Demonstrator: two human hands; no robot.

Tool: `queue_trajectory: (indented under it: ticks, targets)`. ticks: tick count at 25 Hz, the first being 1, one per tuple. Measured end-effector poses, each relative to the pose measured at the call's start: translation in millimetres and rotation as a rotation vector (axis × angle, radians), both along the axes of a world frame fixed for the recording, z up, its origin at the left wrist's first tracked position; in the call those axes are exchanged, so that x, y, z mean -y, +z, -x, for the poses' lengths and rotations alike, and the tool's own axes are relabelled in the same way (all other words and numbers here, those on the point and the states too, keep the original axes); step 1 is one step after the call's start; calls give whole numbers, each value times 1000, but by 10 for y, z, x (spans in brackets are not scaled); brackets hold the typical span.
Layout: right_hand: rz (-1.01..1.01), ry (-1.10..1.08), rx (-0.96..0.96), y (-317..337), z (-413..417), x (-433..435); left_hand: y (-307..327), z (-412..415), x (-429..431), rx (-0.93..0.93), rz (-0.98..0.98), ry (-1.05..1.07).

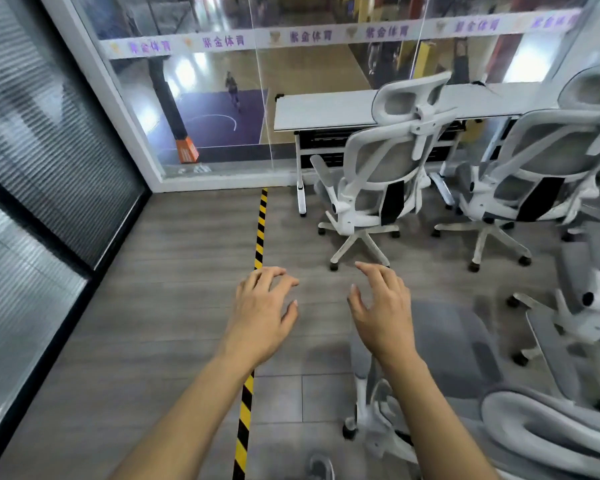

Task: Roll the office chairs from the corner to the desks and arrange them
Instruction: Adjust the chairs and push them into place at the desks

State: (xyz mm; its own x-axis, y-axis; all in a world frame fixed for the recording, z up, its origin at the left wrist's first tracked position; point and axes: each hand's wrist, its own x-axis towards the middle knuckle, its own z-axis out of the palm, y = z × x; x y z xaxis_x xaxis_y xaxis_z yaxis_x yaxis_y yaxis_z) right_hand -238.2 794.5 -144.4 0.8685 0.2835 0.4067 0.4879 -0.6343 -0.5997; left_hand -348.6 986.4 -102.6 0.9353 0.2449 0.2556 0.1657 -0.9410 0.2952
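A white office chair with grey mesh back (378, 168) stands at the left end of a long white desk (326, 110), its back toward me. A second like chair (541, 168) stands to its right at the same desk. A third chair (465, 344) sits close below me on the right, its grey seat facing up. Another chair (589, 306) shows partly at the right edge. My left hand (262, 313) and my right hand (383, 313) hover above the floor with fingers spread, holding nothing. My right hand is just left of the near chair's seat.
A yellow-and-black striped tape line (260, 230) runs along the grey wood floor. A glass wall (222, 98) behind the desk overlooks a sports court. A ribbed glass partition (42, 150) closes off the left side. Bare floor lies between the partition and the tape.
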Motion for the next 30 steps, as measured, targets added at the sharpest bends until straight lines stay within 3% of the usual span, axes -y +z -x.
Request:
queue_trajectory:
  ticks: [20, 30]
  targets:
    - [35, -218, 28, 318, -3853, -1795, 189, -4121, -2002, 37, 52, -222]
    - [3, -381, -42, 243, -5027, -1481, 181, -5466, -2064, 42, 65, -327]
